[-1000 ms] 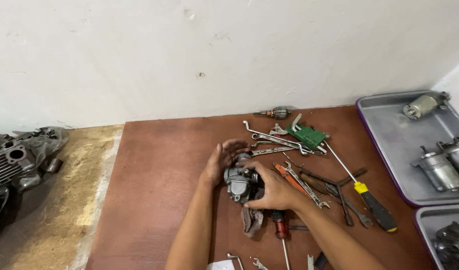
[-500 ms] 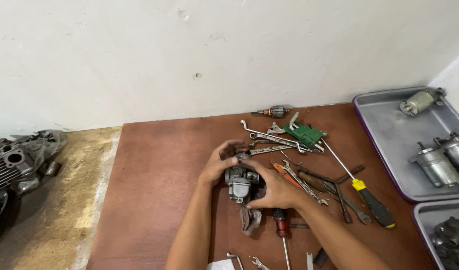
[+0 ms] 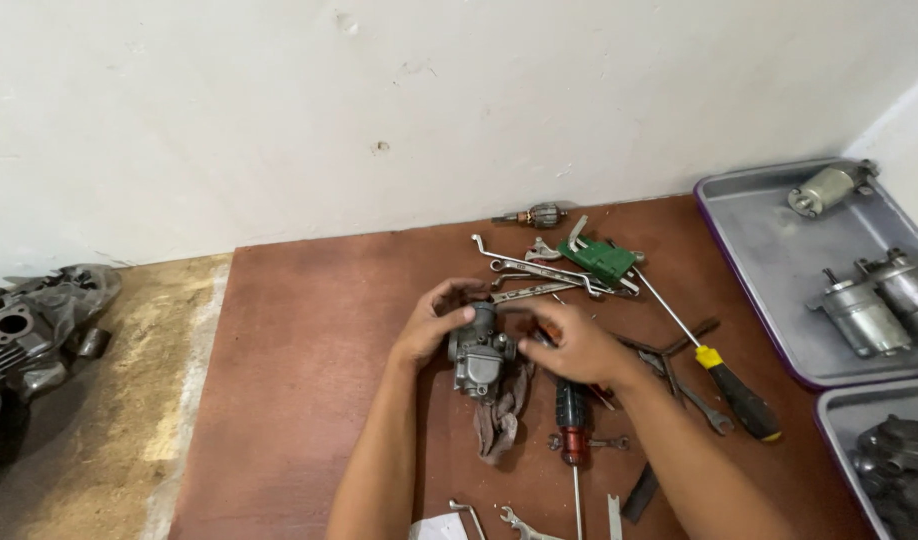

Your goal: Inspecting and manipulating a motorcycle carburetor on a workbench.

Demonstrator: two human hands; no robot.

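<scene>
A small grey metal carburetor (image 3: 481,352) sits upright between both of my hands over a brown board (image 3: 309,400). My left hand (image 3: 434,322) cups its left and top side. My right hand (image 3: 571,340) reaches in from the right, fingertips touching its upper edge. Under the carburetor lies a dirty brown rag (image 3: 503,418). Just right of it lies a screwdriver with a red and black handle (image 3: 573,420).
Wrenches and a green tool (image 3: 599,260) lie in a heap behind my hands. A yellow and black screwdriver (image 3: 724,375) lies to the right. Grey trays (image 3: 769,270) at right hold cylindrical motors (image 3: 869,305). An engine part (image 3: 29,330) sits on the sandy floor at left.
My right hand has come off the front of the carburetor and now rests at its right side, so the carburetor body shows. The view has shifted slightly.
</scene>
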